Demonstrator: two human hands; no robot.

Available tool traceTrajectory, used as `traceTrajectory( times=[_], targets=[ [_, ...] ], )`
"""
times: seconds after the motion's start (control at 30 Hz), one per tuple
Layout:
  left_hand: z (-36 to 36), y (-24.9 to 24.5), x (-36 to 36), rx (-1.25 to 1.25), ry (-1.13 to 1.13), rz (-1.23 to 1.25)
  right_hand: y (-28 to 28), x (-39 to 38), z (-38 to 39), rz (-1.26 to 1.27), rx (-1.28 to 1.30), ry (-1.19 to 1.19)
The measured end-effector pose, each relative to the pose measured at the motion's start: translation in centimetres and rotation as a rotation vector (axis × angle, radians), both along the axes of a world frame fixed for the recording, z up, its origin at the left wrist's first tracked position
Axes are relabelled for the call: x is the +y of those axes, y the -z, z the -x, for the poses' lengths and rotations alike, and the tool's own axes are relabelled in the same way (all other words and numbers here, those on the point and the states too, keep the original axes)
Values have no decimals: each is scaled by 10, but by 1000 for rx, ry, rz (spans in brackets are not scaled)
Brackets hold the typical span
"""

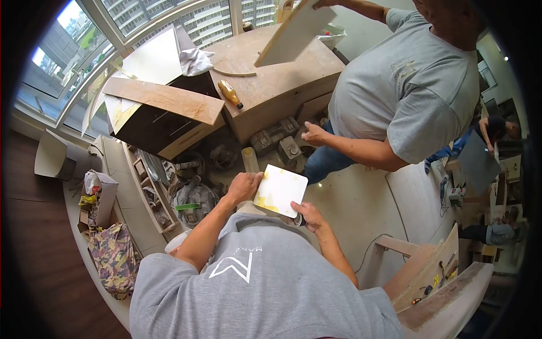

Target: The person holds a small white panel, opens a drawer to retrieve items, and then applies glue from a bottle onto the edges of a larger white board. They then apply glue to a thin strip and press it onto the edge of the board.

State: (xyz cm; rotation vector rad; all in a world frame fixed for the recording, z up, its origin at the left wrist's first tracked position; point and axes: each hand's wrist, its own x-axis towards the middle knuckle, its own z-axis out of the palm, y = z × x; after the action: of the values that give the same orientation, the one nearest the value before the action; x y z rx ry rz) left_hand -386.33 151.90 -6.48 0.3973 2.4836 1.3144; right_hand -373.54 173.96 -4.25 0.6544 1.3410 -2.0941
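A white square panel with rounded corners and yellow smears (280, 189) is held in front of my chest. My left hand (246, 185) grips its left edge, fingers closed. At its lower right corner, my right hand (308, 216) pinches the panel, with the thumb on the top face. Both hands are above the floor, close to my grey shirt. Just beyond the panel stands a pale yellowish cylinder (249, 160).
A co-worker (406, 85) at the right holds a large board (296, 33) over the wooden counter (271, 79). A yellow bottle (228, 93) lies there. A long plank (164, 100) rests at the left. Tools clutter the floor ahead; a wooden frame stands lower right.
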Motion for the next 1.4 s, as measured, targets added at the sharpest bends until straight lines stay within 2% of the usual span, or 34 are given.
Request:
traceTrajectory(
  times=[0.07,0.1,0.17,0.27,0.4,0.5,0.53,0.63,0.67,0.77,0.8,0.87,0.9,0.93,0.97,1.03,1.07,1.17,1.2,1.3,1.33,1.4],
  targets=[
    [7,6,-8,74,-164,-69,14,12,-9,0,35,59],
    [14,0,-14,-20,-290,-66,20,19,-11,0,50,86],
    [24,1,-33,-213,-333,-70,22,32,-15,-48,39,127],
    [34,26,-48,-565,-304,-202,31,49,-19,-131,8,183],
    [65,24,-22,-758,-178,-501,30,53,-16,-163,-21,219],
    [99,11,13,-679,-164,-514,32,44,1,-202,-78,254],
    [116,15,21,-646,-98,-463,26,34,9,-201,-86,269],
    [150,2,40,-526,17,-110,20,14,35,-236,-105,268],
    [157,-5,45,-505,-25,-51,24,12,40,-276,-121,248],
    [176,42,46,-377,14,-17,17,-2,53,-350,-124,275],
    [180,61,45,-463,-6,-59,20,-2,54,-372,-113,275],
    [182,119,41,-477,9,-228,19,-5,57,-399,-94,315],
    [185,123,39,-489,10,-312,17,-5,61,-408,-101,344],
    [189,129,37,-441,80,-295,15,-6,61,-416,-114,370],
    [185,136,38,-288,63,-112,14,-9,59,-422,-133,394],
    [177,115,49,31,33,250,13,-11,62,-459,-144,438],
    [176,106,50,63,90,281,13,-14,62,-474,-155,453],
    [181,85,51,-457,313,-57,26,-17,67,-515,-139,386],
    [179,60,53,-531,410,-130,23,-24,75,-564,-131,382],
    [162,50,62,-590,466,-238,11,-39,102,-714,-73,190],
    [157,42,65,-437,350,-196,15,-43,110,-753,-80,116],
    [165,27,69,-405,143,-132,-2,-52,130,-691,40,53]
  ],
)
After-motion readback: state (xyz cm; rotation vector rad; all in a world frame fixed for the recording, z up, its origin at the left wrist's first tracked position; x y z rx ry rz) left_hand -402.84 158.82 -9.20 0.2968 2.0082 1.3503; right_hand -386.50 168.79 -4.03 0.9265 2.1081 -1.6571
